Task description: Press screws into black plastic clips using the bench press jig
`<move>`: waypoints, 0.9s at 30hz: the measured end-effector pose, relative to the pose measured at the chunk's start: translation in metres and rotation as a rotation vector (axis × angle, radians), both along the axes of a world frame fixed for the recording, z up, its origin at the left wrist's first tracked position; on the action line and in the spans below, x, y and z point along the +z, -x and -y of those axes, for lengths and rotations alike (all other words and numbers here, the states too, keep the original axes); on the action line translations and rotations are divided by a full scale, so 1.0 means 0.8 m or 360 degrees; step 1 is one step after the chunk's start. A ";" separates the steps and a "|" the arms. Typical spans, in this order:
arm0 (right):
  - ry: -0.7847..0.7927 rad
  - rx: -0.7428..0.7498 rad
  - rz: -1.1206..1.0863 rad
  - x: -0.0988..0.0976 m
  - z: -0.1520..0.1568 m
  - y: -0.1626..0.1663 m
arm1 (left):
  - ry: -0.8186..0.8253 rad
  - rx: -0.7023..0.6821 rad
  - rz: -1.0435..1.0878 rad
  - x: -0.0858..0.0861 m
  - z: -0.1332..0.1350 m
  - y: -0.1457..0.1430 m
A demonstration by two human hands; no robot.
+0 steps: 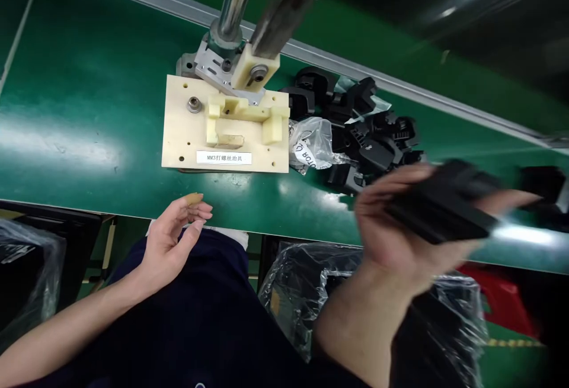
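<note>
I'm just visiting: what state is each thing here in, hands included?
Right hand: raised, gripping a black part, blurred.
Black part: held up off the green table.
Left hand: fingers loosely curled, no object visible in it.
Cream fixture: standing on the table, white label facing up.
Small clear bag: crumpled, beside the fixture.
Other black parts: loosely heaped.

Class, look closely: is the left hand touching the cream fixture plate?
Apart. The head view shows it plainly: green bench shows between the left hand and the near edge of the cream fixture plate.
</note>
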State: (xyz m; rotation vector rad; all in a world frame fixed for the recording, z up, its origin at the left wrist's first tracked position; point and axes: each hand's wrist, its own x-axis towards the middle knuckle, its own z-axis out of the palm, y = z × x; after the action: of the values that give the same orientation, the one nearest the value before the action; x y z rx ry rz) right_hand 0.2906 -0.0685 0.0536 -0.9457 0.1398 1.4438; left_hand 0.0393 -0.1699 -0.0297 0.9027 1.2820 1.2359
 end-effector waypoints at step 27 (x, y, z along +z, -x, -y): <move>-0.1699 0.1616 0.3778 -0.081 -0.095 0.096 | -0.0472 0.0002 -0.0408 -0.001 -0.022 0.034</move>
State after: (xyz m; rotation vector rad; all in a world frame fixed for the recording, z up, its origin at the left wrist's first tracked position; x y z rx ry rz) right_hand 0.2140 0.0072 -0.0110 -1.1324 -2.7296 0.0504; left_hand 0.0117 -0.1523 -0.0306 1.3078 1.3162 1.3668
